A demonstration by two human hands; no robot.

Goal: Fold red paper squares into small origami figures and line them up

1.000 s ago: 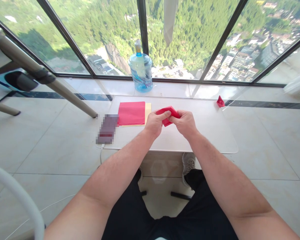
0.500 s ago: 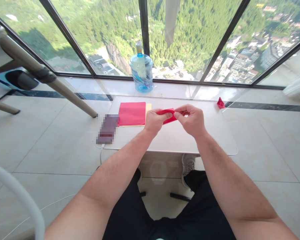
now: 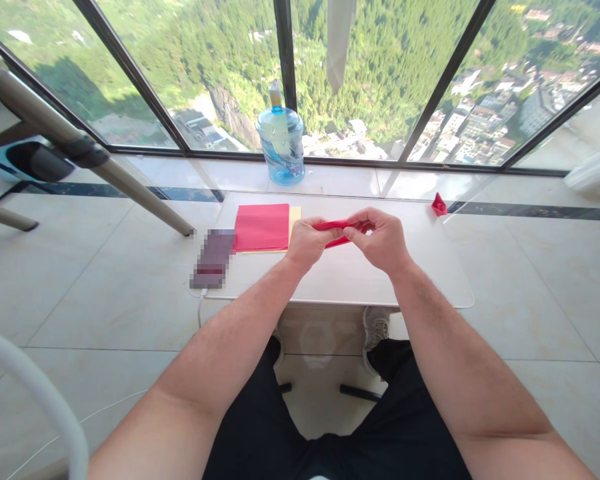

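Note:
A folded piece of red paper (image 3: 336,241) is held between both hands, above the middle of the low white table (image 3: 340,280). My left hand (image 3: 307,243) pinches its left side, thumb pointing right. My right hand (image 3: 380,240) grips the right end, its thumb and fingertips close to my left thumb. The fingers hide much of the paper and its exact folds. To the left of my left hand lies a stack of red paper sheets (image 3: 263,227), with yellow paper (image 3: 295,217) showing from under it.
A small folded red paper shape (image 3: 439,205) sits at the table's back right corner. A blurred-out phone (image 3: 213,260) with a white cable lies at the left edge. Behind the table stands a large blue water bottle (image 3: 283,143) by the windows. A chair leg (image 3: 145,193) slants in from the left.
The red paper's upper part has tipped, so less of its face shows between my hands. My right thumb has shifted slightly left. The whole view has moved a little.

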